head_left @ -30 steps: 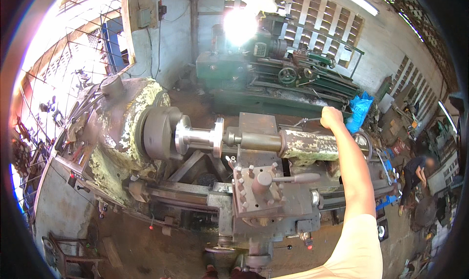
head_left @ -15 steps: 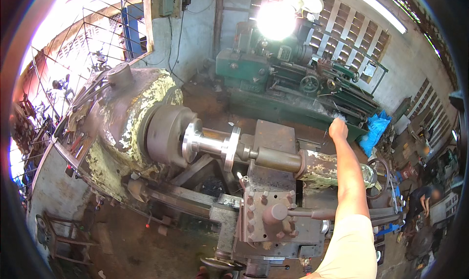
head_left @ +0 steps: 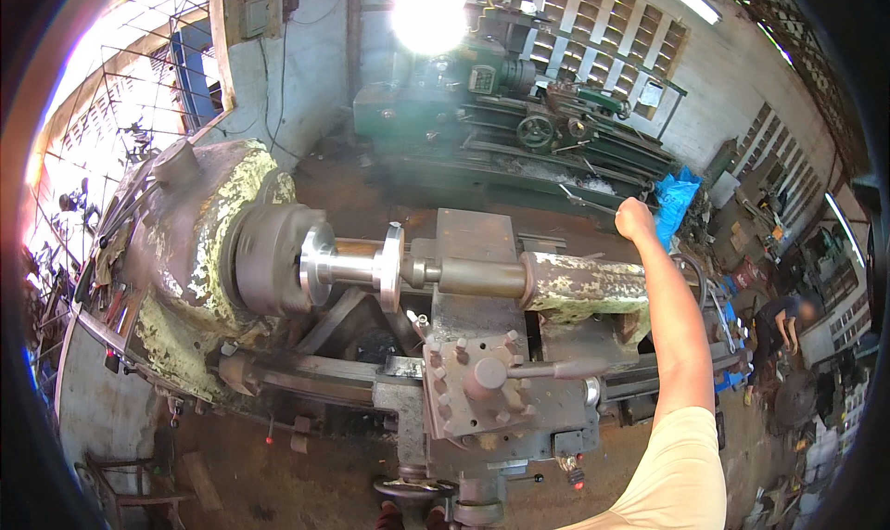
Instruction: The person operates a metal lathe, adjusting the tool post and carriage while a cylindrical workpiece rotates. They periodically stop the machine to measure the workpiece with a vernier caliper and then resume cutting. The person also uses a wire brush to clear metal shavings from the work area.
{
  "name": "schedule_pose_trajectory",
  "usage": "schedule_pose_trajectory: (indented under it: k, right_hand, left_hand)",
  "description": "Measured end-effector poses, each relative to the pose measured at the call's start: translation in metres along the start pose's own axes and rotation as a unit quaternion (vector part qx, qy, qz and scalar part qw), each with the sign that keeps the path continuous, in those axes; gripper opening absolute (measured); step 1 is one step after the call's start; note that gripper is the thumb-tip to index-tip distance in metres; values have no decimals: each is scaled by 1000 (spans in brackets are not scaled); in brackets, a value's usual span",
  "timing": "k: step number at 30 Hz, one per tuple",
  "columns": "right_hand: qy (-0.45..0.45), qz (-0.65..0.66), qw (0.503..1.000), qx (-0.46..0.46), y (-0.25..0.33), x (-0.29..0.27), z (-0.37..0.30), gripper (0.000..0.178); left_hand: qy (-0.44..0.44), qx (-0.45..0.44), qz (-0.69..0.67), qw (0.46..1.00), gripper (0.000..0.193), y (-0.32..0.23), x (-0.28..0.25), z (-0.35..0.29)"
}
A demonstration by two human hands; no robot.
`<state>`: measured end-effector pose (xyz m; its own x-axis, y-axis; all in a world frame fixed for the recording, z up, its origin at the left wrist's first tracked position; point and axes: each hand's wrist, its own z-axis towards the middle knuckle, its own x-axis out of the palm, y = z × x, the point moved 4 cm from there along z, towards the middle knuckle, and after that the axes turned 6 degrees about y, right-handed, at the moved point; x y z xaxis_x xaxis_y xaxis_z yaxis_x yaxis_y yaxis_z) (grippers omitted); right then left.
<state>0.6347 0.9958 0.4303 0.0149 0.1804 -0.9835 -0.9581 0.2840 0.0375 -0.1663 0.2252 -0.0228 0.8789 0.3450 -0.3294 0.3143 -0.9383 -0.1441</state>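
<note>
My right hand [head_left: 635, 220] is closed around a slim metal hand tool [head_left: 590, 202] that sticks out to the left, its far end bent or forked; its exact kind is too small to make out. The arm reaches over the far side of the tailstock [head_left: 584, 280] of a large worn lathe. Between the chuck [head_left: 273, 256] and the tailstock centre sits a shiny flanged metal shaft [head_left: 355, 266], touched by neither hand. My left hand is out of the picture.
Nearer me stands the tool post [head_left: 477, 386] with its handle, above a handwheel [head_left: 415, 486]. A green lathe [head_left: 464, 145] stands along the back wall, a blue bag [head_left: 677, 201] at its right end. Another person [head_left: 779, 326] bends over at the far right.
My view has swung, so the lathe sits further left and higher. Against the machine, my right hand has moved rightward, and the tool in it now shows plainly.
</note>
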Motion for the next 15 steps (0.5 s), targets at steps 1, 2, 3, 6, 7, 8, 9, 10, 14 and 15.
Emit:
schedule_pose_trajectory:
  k: [1, 2, 3, 6, 7, 8, 9, 10, 14, 15]
  right_hand:
    - [17, -3, 1000, -11, -7, -4, -6, 21]
    - [22, -2, 1000, -14, -13, -9, -11, 20]
    - [28, 0, 999, -19, -18, -12, -17, 20]
    - [44, 0, 998, -34, -24, -15, -30, 18]
    - [49, 2, 998, -40, -24, -13, -34, 18]
    - [54, 1, 998, -39, -25, -12, -36, 18]
    - [47, -5, 998, -37, -24, -11, -38, 18]
    - [36, -7, 999, -38, -22, -11, -40, 17]
    - [-51, 30, 998, -34, -14, -22, -59, 20]
    - [-88, 68, 993, -34, -14, -29, -69, 20]
  left_hand:
    - [3, 18, 22, 1000, 29, -8, 2, 0]
    - [0, 28, 14, 999, 27, -14, 3, -1]
    - [-3, 38, 5, 999, 25, -19, 3, -1]
    - [10, 54, -8, 998, 22, -23, 6, -2]
    - [17, 57, -9, 998, 22, -23, 7, -3]
    - [7, 57, 15, 998, 22, -20, 7, -4]
    - [-3, 56, 38, 998, 23, -17, 6, -6]
    - [-13, 55, 62, 996, 23, -14, 6, -9]
    - [-1, 72, 24, 997, 22, -1, 7, -28]
    - [-8, 75, 17, 997, 23, 2, 8, -31]
